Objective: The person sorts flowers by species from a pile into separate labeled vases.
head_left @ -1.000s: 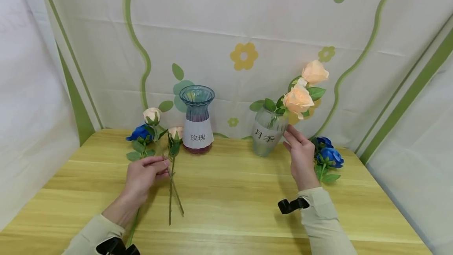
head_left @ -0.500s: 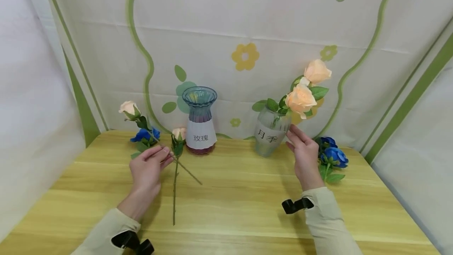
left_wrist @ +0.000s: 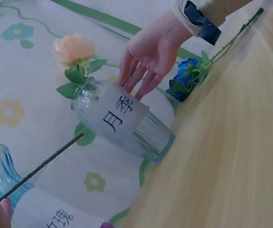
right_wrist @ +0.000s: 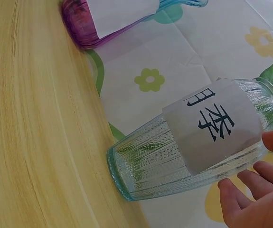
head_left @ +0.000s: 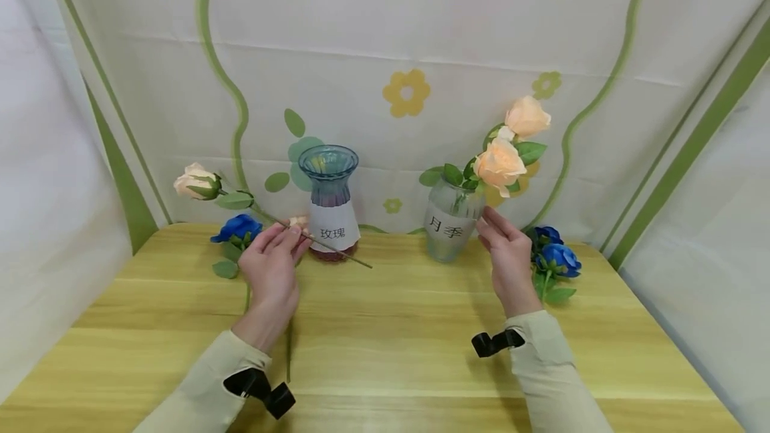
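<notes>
From my remote station I view the left hand (head_left: 271, 269), fingers pinching a pale rose (head_left: 195, 183) by the stem before the purple-based vase (head_left: 333, 212); the right hand (head_left: 508, 260), fingers loosely extended, at the clear vase (head_left: 448, 226)

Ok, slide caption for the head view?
Left hand pinching a pale flower, right hand beside the clear vase of peach flowers.

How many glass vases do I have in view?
2. The blue-and-purple glass vase is behind the rose stem in the left hand; the clear glass vase, holding peach roses, is farther right, beside the right hand. None appears hidden.
</notes>
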The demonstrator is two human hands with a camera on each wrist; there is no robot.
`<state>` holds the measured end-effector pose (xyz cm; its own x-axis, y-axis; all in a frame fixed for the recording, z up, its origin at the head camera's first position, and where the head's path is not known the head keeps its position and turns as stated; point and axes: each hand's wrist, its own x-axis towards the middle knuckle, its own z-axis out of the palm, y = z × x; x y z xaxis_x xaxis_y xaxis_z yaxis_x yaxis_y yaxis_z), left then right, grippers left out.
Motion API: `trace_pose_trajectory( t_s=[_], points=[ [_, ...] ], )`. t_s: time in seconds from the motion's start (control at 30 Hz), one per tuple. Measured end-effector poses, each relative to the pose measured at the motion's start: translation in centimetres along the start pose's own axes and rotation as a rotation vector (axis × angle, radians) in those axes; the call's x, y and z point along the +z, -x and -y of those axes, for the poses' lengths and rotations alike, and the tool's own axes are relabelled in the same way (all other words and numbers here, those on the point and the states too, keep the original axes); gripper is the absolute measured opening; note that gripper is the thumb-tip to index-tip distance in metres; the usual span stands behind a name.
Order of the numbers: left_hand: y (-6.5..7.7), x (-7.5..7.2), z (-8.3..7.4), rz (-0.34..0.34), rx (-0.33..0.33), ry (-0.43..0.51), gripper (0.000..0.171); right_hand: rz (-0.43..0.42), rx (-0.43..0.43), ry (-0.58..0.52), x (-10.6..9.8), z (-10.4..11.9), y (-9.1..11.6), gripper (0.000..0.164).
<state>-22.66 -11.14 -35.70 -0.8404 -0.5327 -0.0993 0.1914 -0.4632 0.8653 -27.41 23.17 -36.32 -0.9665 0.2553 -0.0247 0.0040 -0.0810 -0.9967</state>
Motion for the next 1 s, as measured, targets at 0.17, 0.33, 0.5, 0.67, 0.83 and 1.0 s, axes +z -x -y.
trace_pose_trajectory(
  t_s=[0.17,0.33,0.5,0.67,0.83,1.0],
  points=[
    [-0.1,1.8,0.1,-0.007,0.045,0.084,0.017,0.001,-0.006,0.011,0.1,0.2,0.0,0.055],
    [0.2,4.1,0.1,0.009,0.072,0.152,0.015,0.000,-0.010,0.014,0.0,0.2,0.0,0.056],
    [0.8,6.3,-0.2,-0.001,0.084,0.221,0.017,0.011,-0.014,0.017,0.0,0.0,0.0,0.057],
    [1.5,8.2,-0.3,-0.015,0.096,0.241,0.017,0.008,-0.020,0.020,0.0,-0.1,-0.1,0.057],
    [2.1,10.0,-0.2,-0.020,0.095,0.272,0.016,0.004,-0.019,0.017,0.1,-0.2,-0.1,0.057],
    [2.5,11.5,-0.1,-0.002,0.086,0.301,0.016,-0.002,-0.015,0.010,0.2,-0.2,0.0,0.056]
  ],
)
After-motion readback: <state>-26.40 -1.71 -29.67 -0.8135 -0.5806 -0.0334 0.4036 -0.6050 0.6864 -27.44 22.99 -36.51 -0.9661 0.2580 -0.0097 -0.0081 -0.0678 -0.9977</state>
